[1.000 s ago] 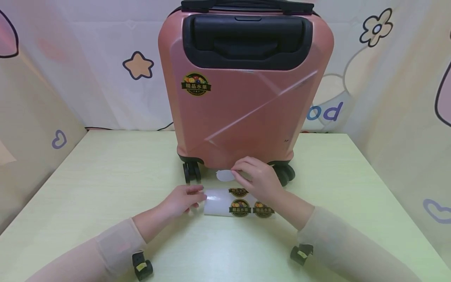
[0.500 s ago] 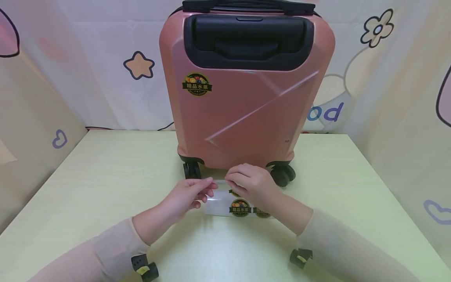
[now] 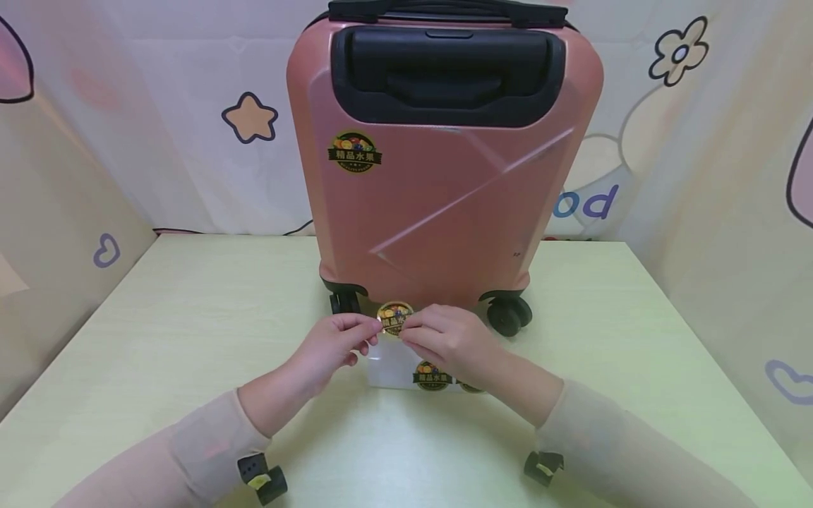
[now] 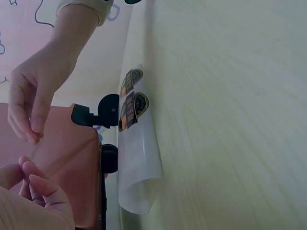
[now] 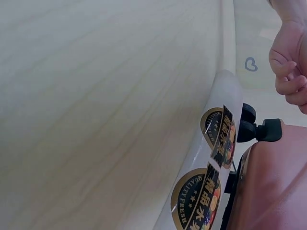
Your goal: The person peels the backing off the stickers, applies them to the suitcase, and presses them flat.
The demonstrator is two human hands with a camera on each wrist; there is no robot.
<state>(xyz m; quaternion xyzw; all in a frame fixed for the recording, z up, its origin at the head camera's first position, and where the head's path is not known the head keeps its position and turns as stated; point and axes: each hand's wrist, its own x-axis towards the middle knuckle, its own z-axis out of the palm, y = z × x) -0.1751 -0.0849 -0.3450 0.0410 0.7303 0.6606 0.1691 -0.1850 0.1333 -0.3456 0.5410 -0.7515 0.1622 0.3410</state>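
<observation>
Before the suitcase (image 3: pixel 444 197), left hand (image 3: pixel 335 346) and right hand (image 3: pixel 454 339) pinch a sticker (image 3: pixel 394 312), band (image 3: pixel 392 322) crosswise.

Two hands (image 3: pixel 330 349), one suitcase (image 3: pixel 438 204), one sheet (image 3: pixel 390 368), four round stickers (image 3: pixel 354 152), two wrist cameras (image 3: pixel 274 485)

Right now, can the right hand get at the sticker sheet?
Likely yes: the right hand is above the sticker sheet with nothing between, though its fingers pinch the loose fruit sticker.

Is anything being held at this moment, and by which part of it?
Yes, a round sticker, held by its edges: the left hand pinches its left side, the right hand its right side.
</observation>
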